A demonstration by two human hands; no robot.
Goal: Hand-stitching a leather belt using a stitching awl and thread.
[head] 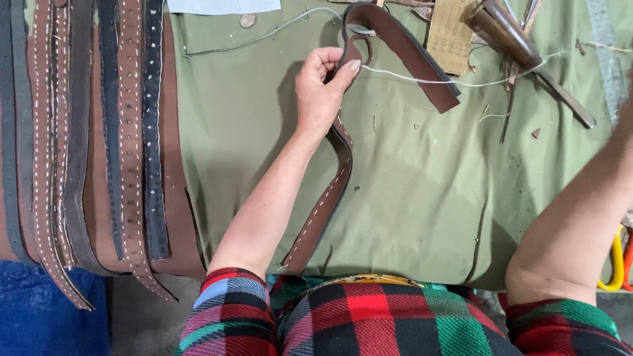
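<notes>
My left hand [324, 82] pinches a long brown leather strap [328, 198] with white stitching along its edge. The strap loops above my fingers, and its free end [422, 62] lies to the right on the green cloth. A white thread [422, 79] runs taut from the strap at my fingers toward the upper right. My right forearm [580, 217] reaches to the right edge of the view. The right hand itself is out of frame.
Several stitched leather straps [99, 132], brown and black, lie side by side on the left. A green cloth [422, 198] covers the table. At the top right lie a wooden-handled tool [504, 29] and a tan card [452, 33]. Yellow scissor handles [616, 260] show at the right edge.
</notes>
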